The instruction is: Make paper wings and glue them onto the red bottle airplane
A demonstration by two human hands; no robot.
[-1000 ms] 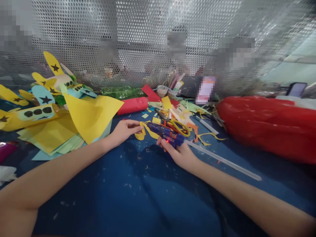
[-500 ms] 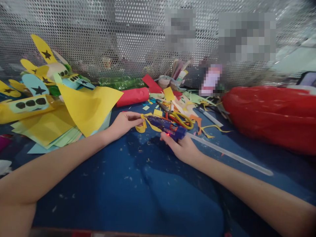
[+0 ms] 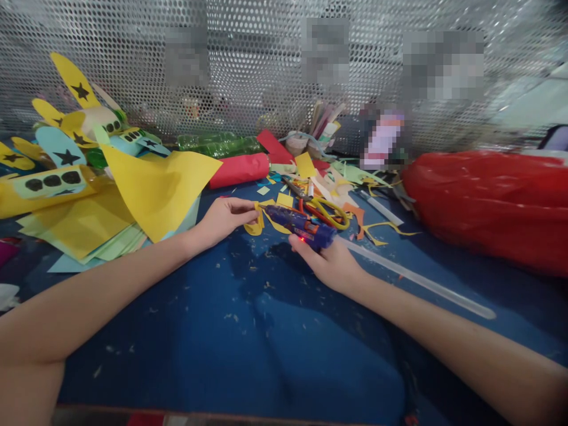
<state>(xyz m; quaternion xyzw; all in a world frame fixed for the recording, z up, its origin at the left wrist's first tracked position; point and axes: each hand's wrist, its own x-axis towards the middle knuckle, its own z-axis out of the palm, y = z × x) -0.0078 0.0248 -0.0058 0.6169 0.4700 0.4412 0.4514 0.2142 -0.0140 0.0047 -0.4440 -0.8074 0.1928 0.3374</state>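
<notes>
I see a glue gun (image 3: 302, 228) of glossy blue plastic, with a smooth, translucent glue stick (image 3: 417, 278) trailing from it. The yellow strip (image 3: 257, 220) and the big yellow sheet (image 3: 155, 183) look like matt paper. The table (image 3: 222, 331) is matt blue and flecked with scraps. The screen (image 3: 248, 71) is shiny perforated metal, and the red bag (image 3: 488, 201) is glossy plastic.

1. Your right hand (image 3: 331, 263) wraps the glue gun (image 3: 297, 225), hiding its grip.
2. Your left hand (image 3: 224, 216) pinches the yellow paper strip (image 3: 257, 223), and its fingertips cover that end.
3. The red plastic bag (image 3: 488, 201) at the table's right edge runs out of frame.
4. Pixelated patches blur whatever is behind the perforated screen (image 3: 248, 71).
</notes>
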